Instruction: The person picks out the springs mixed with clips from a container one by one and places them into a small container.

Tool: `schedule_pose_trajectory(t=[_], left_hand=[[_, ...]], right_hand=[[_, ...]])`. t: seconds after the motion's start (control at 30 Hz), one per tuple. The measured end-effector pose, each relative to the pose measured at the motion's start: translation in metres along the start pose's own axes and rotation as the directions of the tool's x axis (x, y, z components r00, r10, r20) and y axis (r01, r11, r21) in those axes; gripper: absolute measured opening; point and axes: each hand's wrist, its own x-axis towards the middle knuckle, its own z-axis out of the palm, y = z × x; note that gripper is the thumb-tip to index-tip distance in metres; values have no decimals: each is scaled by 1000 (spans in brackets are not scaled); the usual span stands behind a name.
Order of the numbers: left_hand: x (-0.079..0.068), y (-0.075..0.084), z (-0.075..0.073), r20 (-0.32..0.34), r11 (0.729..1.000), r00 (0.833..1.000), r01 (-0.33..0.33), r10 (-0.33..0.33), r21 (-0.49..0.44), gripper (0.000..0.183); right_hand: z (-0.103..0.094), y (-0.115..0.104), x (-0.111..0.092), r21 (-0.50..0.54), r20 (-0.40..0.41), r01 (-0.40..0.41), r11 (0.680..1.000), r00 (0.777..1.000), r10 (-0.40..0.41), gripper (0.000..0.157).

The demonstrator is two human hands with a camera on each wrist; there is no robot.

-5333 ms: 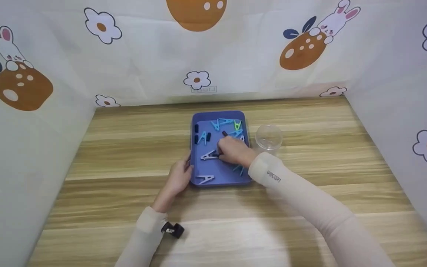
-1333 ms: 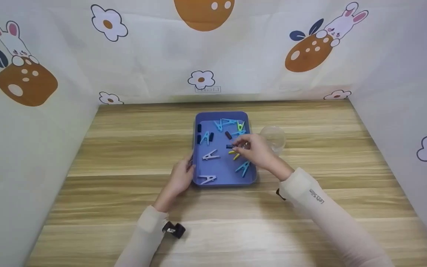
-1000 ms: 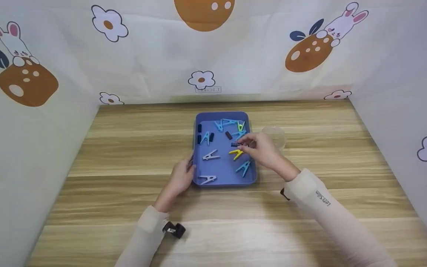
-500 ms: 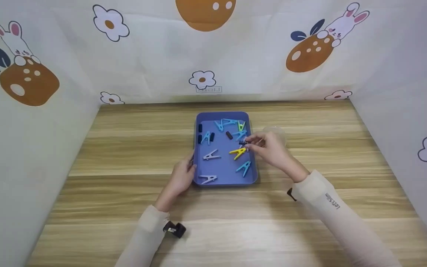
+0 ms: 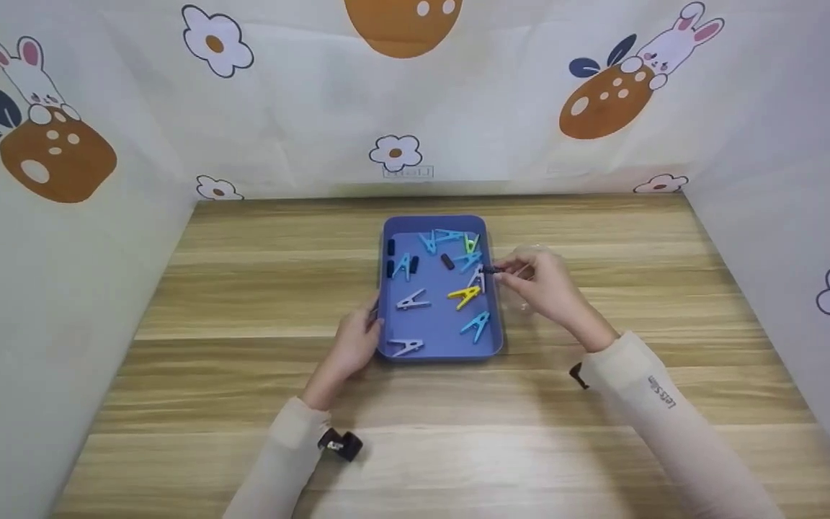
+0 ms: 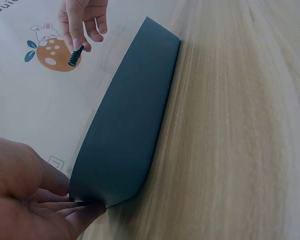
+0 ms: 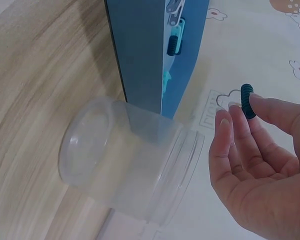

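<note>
My right hand (image 5: pixel 548 285) pinches a small dark ribbed cylinder (image 7: pixel 247 101) between thumb and fingertips. It is just past the tray's right rim, over a clear plastic jar (image 7: pixel 130 160) that it mostly hides in the head view. My left hand (image 5: pixel 351 342) grips the left side of the blue tray (image 5: pixel 440 355), thumb and fingers at its edge in the left wrist view. Inside lie blue clothespins (image 5: pixel 477 326), a yellow clothespin (image 5: pixel 464 296), a green one (image 5: pixel 471 243), several pale ones (image 5: pixel 408 347), black pieces (image 5: pixel 390 247) and a brown piece (image 5: pixel 447 262).
The tray and jar stand on a wood-grain table (image 5: pixel 256 288). Patterned cloth walls (image 5: pixel 300 108) with rabbits and flowers enclose its back and both sides. A black wrist camera (image 5: pixel 341 445) sits on the left sleeve.
My right hand has lifted the ribbed piece from inside the tray and moved it right, past the rim to above the jar. My left hand stays at the tray's left side.
</note>
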Motion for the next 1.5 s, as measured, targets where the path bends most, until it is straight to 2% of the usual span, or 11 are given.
schedule_pose_trajectory(t=[0.27,0.53,0.9,1.3,1.5], left_hand=[[0,1,0,8,1000,1000,4,-4,-16,52],[1,-3,0,10,998,999,-44,44,-35,52],[-1,0,0,-3,999,1000,-28,28,-28,53],[-1,-1,0,-7,999,999,-41,41,-10,53],[-1,-3,1,5,999,1000,-31,31,-27,52]], right_hand=[[-13,4,-1,-31,-36,-17,999,999,16,16],[-23,10,-1,-69,-45,-32,997,999,29,18],[-32,21,-1,-77,-59,-52,996,997,47,18],[-42,28,-6,-68,-79,-80,994,994,74,19],[-45,35,-9,-90,-85,-80,993,994,73,18]])
